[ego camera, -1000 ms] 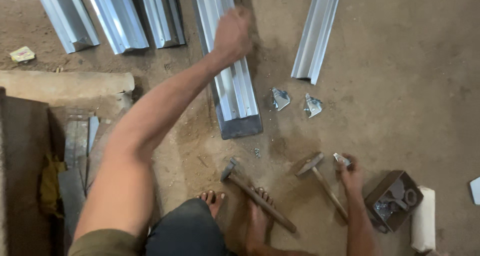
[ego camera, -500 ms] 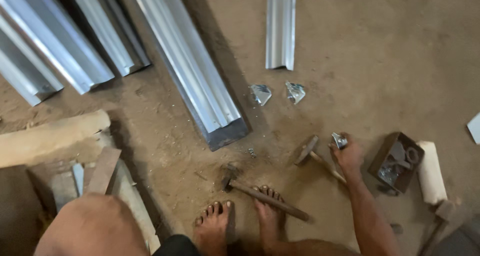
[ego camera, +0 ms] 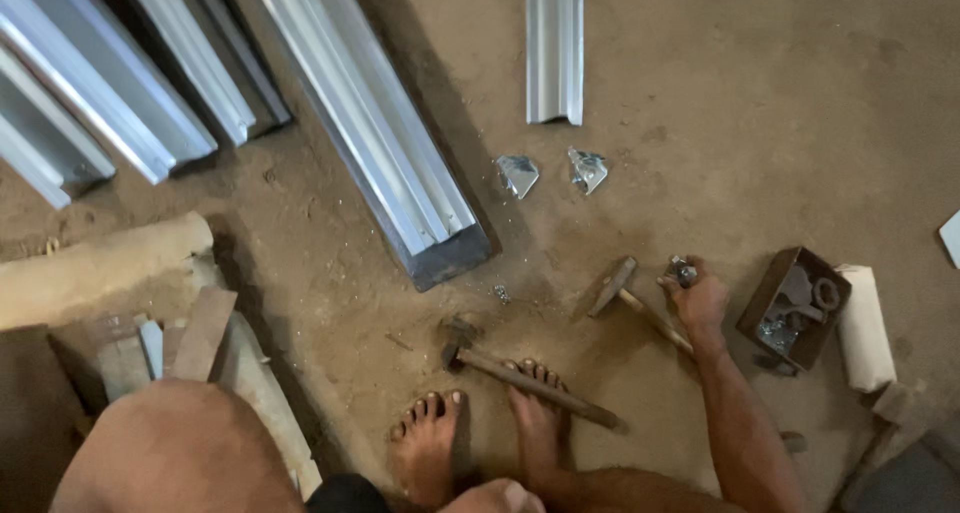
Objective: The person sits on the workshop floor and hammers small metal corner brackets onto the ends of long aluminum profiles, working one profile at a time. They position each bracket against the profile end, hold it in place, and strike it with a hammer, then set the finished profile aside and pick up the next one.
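Observation:
My right hand (ego camera: pixel 697 295) rests low over the dirt floor, fingers closed on a small metal fastener (ego camera: pixel 683 270). It sits just right of a wooden-handled hammer (ego camera: pixel 622 295) whose handle runs under the hand. A second hammer (ego camera: pixel 530 378) lies across in front of my bare feet (ego camera: pixel 430 438). My left hand is out of sight; only the upper arm (ego camera: pixel 170 453) fills the bottom left corner. A long silver metal channel (ego camera: pixel 385 143) ends near the hammers.
Two small bent metal brackets (ego camera: pixel 517 173) lie beyond the hammers, below a short channel piece (ego camera: pixel 555 43). A rusty box of hardware (ego camera: pixel 795 308) and a white roll (ego camera: pixel 865 328) sit right of my hand. More channels (ego camera: pixel 120 93) and wood blocks (ego camera: pixel 100 268) lie left.
My left arm, stretched out to the long channel a second ago, has pulled back out of view. The view has shifted left. My right hand stays by the hammer.

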